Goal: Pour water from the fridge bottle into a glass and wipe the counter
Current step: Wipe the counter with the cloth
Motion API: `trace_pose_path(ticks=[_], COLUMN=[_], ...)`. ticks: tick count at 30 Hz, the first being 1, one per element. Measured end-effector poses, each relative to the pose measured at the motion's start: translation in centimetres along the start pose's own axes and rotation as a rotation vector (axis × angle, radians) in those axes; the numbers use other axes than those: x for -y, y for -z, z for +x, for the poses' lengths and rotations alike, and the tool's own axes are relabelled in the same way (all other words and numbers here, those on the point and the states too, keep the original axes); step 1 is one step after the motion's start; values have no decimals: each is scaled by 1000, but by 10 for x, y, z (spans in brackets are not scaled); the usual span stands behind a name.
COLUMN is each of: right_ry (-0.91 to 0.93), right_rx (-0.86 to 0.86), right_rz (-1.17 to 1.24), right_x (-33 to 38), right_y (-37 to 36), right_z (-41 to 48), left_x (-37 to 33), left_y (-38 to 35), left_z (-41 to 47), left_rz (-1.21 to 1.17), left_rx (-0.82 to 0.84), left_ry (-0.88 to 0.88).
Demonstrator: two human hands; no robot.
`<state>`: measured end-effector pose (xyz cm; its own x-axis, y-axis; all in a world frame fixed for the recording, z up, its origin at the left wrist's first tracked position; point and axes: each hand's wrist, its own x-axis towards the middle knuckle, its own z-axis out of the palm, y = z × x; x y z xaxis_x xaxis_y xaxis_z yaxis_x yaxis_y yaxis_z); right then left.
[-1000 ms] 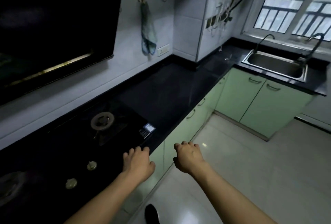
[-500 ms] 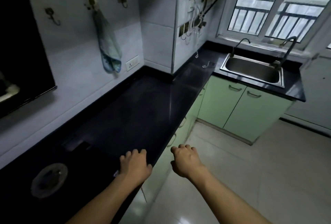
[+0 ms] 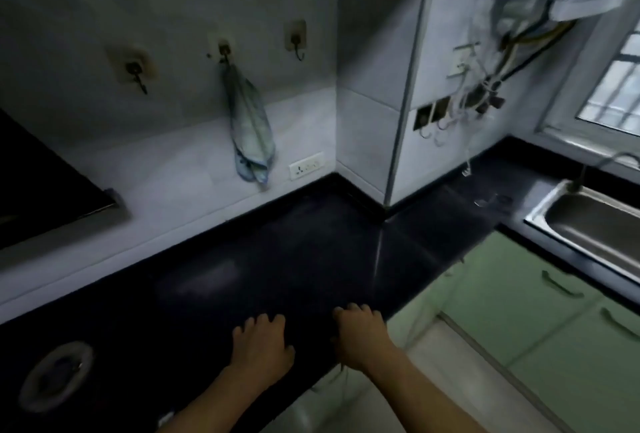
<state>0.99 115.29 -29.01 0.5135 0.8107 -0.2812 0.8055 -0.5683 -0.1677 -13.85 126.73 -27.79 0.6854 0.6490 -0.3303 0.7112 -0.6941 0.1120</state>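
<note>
A black L-shaped counter [image 3: 284, 259] runs along the tiled wall. My left hand [image 3: 261, 346] and my right hand [image 3: 360, 335] hover side by side over its front edge, palms down, fingers slightly curled, holding nothing. A blue-green cloth [image 3: 251, 127] hangs from the middle wall hook above the counter. No bottle, fridge or glass is in view.
A steel sink [image 3: 588, 224] with a tap is set in the counter at the right under the window. A gas burner [image 3: 55, 373] sits at the lower left. Green cabinets [image 3: 540, 311] stand below. Pipes and cables [image 3: 485, 86] hang from a wall heater.
The view has swung left and closer to the wall; the cloth and hooks appear larger. Both hands now sit over the counter edge instead of beside it.
</note>
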Motion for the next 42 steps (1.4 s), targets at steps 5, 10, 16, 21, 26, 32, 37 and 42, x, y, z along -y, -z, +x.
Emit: trace_pose_path(ticks=[5,10,16,21,26,32,37,42], right_ry=[172,269,272,305,400,432,464,471], right_rx=[50,71,133,24,-169,-321,-291,-325], right_rz=[-13,-3,113,317,445,677,619,618], right_x=[-7,3,10,17,46,81,103,109], right_y=[26,41,66,126,215,290,305,313], right_z=[55,100,149,208,281,349,389,391], left_x=[-7,4,18,32,46,42,38,40], left_y=[17,27,53,126,224,302,327,332], left_z=[25,56,107,165,218,280,316,324], left_rz=[-72,-136,-209,-341,-520,-625,-660,-719], left_rx=[-51,-62,-176,-382,-617,-778,-797,-799], left_ry=[135,209,197,203,228,254,299,328])
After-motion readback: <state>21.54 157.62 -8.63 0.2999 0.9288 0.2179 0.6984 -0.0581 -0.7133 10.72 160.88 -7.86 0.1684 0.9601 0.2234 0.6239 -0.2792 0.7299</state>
